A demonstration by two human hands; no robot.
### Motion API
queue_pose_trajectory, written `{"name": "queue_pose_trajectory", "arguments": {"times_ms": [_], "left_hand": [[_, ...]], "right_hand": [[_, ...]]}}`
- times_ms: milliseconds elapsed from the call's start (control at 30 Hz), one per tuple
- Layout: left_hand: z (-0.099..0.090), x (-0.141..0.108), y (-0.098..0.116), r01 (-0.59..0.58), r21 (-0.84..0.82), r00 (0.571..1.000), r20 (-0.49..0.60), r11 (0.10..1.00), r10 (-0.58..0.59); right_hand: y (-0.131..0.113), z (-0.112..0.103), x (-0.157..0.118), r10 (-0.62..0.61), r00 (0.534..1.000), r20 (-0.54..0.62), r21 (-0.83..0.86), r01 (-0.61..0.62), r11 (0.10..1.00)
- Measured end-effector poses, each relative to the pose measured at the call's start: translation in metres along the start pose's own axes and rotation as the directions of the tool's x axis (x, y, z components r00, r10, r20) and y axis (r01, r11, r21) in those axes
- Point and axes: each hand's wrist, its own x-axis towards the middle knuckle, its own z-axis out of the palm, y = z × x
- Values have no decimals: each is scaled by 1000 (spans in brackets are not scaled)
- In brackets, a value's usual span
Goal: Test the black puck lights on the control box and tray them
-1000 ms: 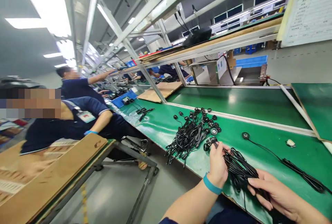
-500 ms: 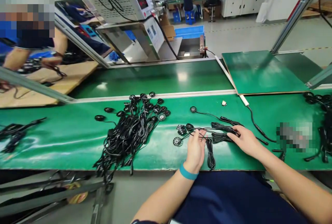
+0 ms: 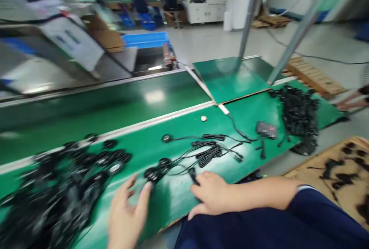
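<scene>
Now both hands, left (image 3: 127, 214) and right (image 3: 211, 195), lie spread beside the cable bundle (image 3: 198, 156), stretched left-right along the bench (image 3: 173, 199).

Bare mat (image 3: 173, 199) btwn hands; cable pile (image 3: 57, 187) blocks left, coiled cables (image 3: 207, 151) ahead.

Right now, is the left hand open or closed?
Open: the left hand has spread fingers, one fingertip touching a black disc on the green table.
</scene>
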Motion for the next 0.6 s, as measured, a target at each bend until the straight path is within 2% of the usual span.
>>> {"name": "queue_pose_trajectory", "arguments": {"times_ms": [67, 133, 267, 367, 467, 600], "left_hand": [[13, 21, -17, -73, 125, 996, 52, 990, 67], [26, 38, -28, -170, 164, 980, 132, 972, 149], [30, 47, -29, -324, 124, 935, 193, 938, 297], [24, 44, -23, -337, 110, 929, 198, 935, 312], [21, 40, -18, -322, 89, 934, 194, 942, 301], [17, 32, -7, -251, 27, 950, 196, 968, 241]], "right_hand": [[0, 3, 10, 20, 1000, 6, -47, -20, 999], [3, 2, 15, 55, 998, 13, -13, -54, 998], [11, -18, 7, 127, 991, -31, 279, -114, 954], [29, -40, 1, 125, 991, 57, 358, -137, 924], [49, -59, 1, 79, 982, 174, 258, -123, 958], [68, -66, -2, 24, 991, 133, 113, -39, 993]]}}
